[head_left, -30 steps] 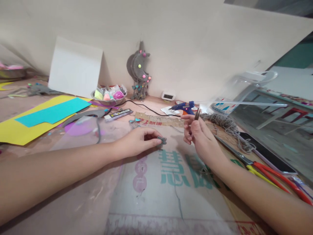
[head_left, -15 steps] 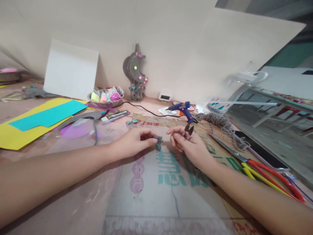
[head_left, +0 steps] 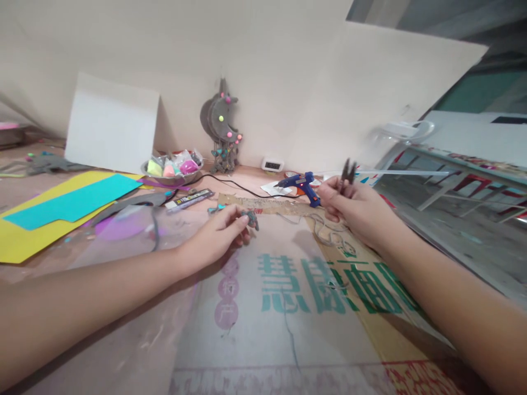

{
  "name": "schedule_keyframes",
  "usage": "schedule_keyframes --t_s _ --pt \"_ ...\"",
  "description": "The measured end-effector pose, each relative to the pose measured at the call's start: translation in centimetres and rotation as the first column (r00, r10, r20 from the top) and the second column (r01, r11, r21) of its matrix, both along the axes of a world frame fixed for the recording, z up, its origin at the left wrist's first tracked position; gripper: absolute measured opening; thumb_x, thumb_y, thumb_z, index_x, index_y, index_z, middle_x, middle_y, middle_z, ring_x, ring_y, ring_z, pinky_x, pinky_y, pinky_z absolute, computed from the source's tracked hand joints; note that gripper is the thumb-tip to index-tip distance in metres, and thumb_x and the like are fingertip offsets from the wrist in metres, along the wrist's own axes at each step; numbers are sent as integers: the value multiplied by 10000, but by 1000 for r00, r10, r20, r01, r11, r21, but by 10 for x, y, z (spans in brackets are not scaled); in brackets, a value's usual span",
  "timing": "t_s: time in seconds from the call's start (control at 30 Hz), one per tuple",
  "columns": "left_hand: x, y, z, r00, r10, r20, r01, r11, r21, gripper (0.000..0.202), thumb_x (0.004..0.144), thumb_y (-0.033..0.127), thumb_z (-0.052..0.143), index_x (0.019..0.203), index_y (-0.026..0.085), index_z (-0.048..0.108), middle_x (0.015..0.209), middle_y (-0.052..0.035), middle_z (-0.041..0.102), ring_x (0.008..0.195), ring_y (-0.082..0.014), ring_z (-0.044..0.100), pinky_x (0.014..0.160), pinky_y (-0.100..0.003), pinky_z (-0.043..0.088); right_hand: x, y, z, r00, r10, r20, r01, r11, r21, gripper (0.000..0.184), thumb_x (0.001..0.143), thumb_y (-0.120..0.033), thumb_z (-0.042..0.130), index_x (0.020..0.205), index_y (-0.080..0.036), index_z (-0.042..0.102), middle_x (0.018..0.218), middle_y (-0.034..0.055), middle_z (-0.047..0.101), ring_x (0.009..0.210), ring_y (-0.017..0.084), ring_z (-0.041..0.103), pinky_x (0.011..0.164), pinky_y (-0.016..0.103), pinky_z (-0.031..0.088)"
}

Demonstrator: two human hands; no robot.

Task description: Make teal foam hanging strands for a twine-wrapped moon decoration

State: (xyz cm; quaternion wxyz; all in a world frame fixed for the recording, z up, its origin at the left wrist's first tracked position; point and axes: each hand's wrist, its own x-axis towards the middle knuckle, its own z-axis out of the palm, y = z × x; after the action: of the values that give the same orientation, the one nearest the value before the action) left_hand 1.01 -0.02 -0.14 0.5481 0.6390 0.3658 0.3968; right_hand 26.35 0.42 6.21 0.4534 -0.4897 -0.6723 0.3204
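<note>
My left hand (head_left: 220,233) is closed, pinching a small grey piece (head_left: 250,218) between thumb and fingers above the plastic-covered board; its exact kind is hard to make out. To the right, my right hand (head_left: 358,206) is closed around small thread snips (head_left: 349,171), their two dark pointed blades sticking up from the fingers. A loose grey cord (head_left: 329,233) lies curled on the cardboard below and left of that hand. Close to its fingertips rests a blue glue gun (head_left: 298,182).
A grey moon-shaped ornament (head_left: 222,118) leans at the wall. Nearby are a bowl (head_left: 173,178) of coloured clay packets, a small clock (head_left: 272,164), a white board (head_left: 113,123), a turquoise sheet (head_left: 78,202) on a yellow sheet (head_left: 16,247), and a clear jug (head_left: 395,142).
My right hand has moved up and right with the snips, over the yarn bundle, and its arm now covers the large scissors. My left hand has shifted slightly left and up with the grey piece.
</note>
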Motion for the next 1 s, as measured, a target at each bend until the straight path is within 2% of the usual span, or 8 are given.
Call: schedule_keyframes --t_s 0.23,0.33,0.5,0.6,0.73,0.8,0.9,1.0 --pt "-6 -2 8 955 255 -150 -214 946 242 192 933 343 397 815 215 478 773 12 572 780 -145 574 735 -262 457 8 7 -8 908 23 418 -27 1000 4 373 739 -217 636 1111 -213 615 942 46 629 815 188 588 721 334 497" --pt "-7 -2 5 953 246 -176 -198 948 251 225 934 376 392 804 217 484 786 14 572 787 -149 570 744 -267 447 11 11 -7 941 74 330 -58 997 -60 309 708 -165 628 1009 -222 669 1015 57 672 927 218 615 868 409 478" --pt "-6 -1 3 957 217 -195 -174 961 215 227 926 398 394 823 223 496 785 17 585 777 -158 573 713 -263 441 9 -2 -9 934 331 -135 -344 934 -95 224 719 -125 540 510 -203 562 505 -34 560 591 139 602 945 426 435" --pt "-5 -2 7 941 244 -234 -186 951 247 227 919 381 404 786 222 495 767 15 584 776 -165 569 715 -266 441 3 -14 -21 837 504 -212 -546 782 -301 213 733 -139 515 536 -181 584 496 -25 550 631 154 637 963 430 417" --pt "-6 -3 8 938 231 -259 -159 949 271 227 924 384 399 807 219 502 775 15 587 772 -160 565 693 -263 446 3 -25 -19 641 615 -460 -752 382 -537 173 803 -250 531 682 -157 611 478 -28 525 517 173 619 709 440 531" --pt "-6 -4 6 940 207 -270 -133 954 270 234 928 401 393 838 216 506 796 14 590 789 -156 566 709 -264 445 4 -26 -12 670 577 -467 -739 458 -494 150 828 -269 557 771 -154 634 485 -48 519 492 150 601 725 434 535" --pt "-7 -4 4 942 196 -273 -119 954 274 254 930 420 386 865 209 513 826 2 593 818 -162 568 740 -275 439 7 -26 -9 826 522 -214 -564 753 -339 160 851 -291 589 839 -156 674 717 18 665 806 169 668 958 423 438" --pt "-7 -3 4 940 199 -276 -125 956 264 251 930 410 387 869 207 522 827 -7 605 825 -170 576 742 -282 440 15 -33 -17 879 477 11 -448 834 -321 257 880 -361 563 1013 -173 678 1191 93 641 1157 194 560 1055 410 351"
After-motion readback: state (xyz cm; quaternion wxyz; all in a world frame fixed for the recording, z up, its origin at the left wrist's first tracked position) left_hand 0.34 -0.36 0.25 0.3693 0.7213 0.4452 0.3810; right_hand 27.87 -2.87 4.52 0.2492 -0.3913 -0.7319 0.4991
